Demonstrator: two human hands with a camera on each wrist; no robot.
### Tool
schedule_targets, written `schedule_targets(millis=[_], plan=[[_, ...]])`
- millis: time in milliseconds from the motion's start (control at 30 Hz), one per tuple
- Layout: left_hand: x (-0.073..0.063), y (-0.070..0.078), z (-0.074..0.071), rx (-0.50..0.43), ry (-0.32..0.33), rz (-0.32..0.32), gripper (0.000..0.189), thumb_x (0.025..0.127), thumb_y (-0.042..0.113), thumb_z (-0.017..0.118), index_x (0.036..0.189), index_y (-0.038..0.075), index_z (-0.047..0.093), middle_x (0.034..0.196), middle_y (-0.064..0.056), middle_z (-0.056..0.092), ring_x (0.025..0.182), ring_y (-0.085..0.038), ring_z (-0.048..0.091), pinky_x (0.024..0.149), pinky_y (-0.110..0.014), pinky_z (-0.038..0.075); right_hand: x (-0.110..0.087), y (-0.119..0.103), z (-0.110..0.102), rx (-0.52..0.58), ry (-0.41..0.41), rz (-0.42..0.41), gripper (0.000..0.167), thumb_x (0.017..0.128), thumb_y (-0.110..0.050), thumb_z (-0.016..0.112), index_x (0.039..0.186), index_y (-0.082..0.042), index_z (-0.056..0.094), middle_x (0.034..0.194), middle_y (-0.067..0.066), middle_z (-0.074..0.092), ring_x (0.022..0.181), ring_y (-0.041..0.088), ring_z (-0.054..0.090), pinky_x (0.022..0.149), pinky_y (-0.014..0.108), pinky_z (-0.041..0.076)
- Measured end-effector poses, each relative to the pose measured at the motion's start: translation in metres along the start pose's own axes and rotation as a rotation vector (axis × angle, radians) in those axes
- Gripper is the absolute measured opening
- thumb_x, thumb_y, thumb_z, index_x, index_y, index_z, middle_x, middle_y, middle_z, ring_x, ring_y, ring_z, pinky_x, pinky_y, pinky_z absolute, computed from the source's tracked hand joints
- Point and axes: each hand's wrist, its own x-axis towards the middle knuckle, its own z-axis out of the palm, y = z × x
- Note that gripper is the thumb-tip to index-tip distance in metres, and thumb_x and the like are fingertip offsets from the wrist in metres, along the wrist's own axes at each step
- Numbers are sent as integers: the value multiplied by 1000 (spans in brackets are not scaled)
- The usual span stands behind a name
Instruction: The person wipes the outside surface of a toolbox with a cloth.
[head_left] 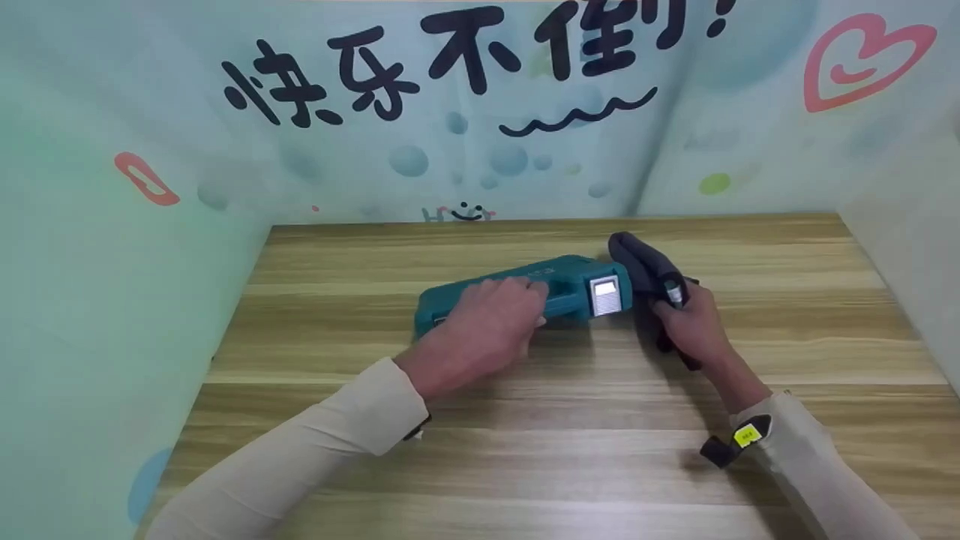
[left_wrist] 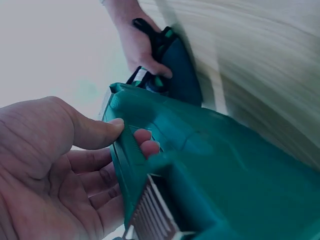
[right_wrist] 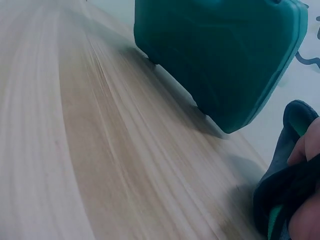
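A teal hard plastic carrying case (head_left: 576, 268) is held on edge, its handle side up, near the middle of the table. My left hand (head_left: 487, 322) grips its handle; in the left wrist view the thumb lies on the handle (left_wrist: 131, 149) and fingertips come through the opening. A silver latch (head_left: 605, 295) shows by the handle. Just right of the case, my right hand (head_left: 697, 322) holds a dark grey folded fabric item (head_left: 643, 262) with black straps and green lining; its exact kind is unclear. Whether the case's lower edge (right_wrist: 180, 92) touches the table cannot be told.
The wood-grain table (head_left: 525, 457) lies under both hands. A pale printed backdrop (head_left: 337, 172) with dark lettering rises behind its far edge and along the left side. A black strap with a yellow tag (head_left: 748, 435) hangs from the right wrist.
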Motion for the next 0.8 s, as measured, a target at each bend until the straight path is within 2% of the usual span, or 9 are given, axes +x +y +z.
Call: schedule_targets(millis=[133,233,333,367,467,600,700,733,800], plan=[[7,-3,-10,-56,-20,-16,34,104,30,60,127,4,62,108,-9,65,87,-20,59,86,-37,55,0,2,-1,1,2,14,42,91,6,62,133,2,63,112,17,66,92,24,55,83,26,42],[12,-8,-19,-124,-54,-38,33,105,30,59,128,6,61,106,-7,62,88,-20,57,83,-34,53,1,4,-1,0,10,21,35,91,5,64,126,7,63,106,18,64,91,25,55,78,27,43],[17,-17,-31,-203,-71,-54,30,105,28,59,128,8,62,103,-4,60,89,-20,57,82,-34,50,1,4,-1,1,5,29,40,92,4,64,131,5,61,110,17,64,93,24,55,79,26,43],[19,-20,-35,-224,-71,-55,30,106,28,58,128,8,63,102,-4,60,89,-20,57,82,-34,50,1,5,-1,-4,16,32,35,91,4,65,125,8,63,105,18,64,89,24,56,77,26,43],[24,-29,-44,-279,-48,-42,28,106,26,57,125,7,66,98,-4,61,90,-21,56,95,-38,45,1,5,-2,-10,17,35,34,92,3,64,125,9,63,104,18,64,88,23,55,76,26,43],[28,-37,-47,-375,-22,-25,27,107,24,55,119,4,69,95,-6,63,87,-22,57,90,-35,45,2,3,-4,25,-22,28,49,94,3,60,143,-4,58,115,19,66,94,27,55,82,29,42],[30,-43,-46,-485,-28,-53,26,108,23,54,118,4,68,97,-8,63,87,-22,60,76,-33,47,2,3,-5,57,-42,45,55,95,1,58,148,-11,54,118,19,65,97,29,55,84,31,41],[31,-45,-46,-525,-31,-64,26,108,23,54,119,3,67,99,-8,63,87,-22,61,77,-32,48,2,3,-5,61,-40,56,54,95,1,58,148,-10,54,118,17,65,97,28,55,84,31,41],[31,-50,-45,-607,-34,-89,25,108,22,53,118,3,66,100,-9,64,87,-22,62,78,-32,50,2,3,-5,40,-6,69,37,94,0,61,131,0,64,105,16,65,88,25,56,77,28,43]])
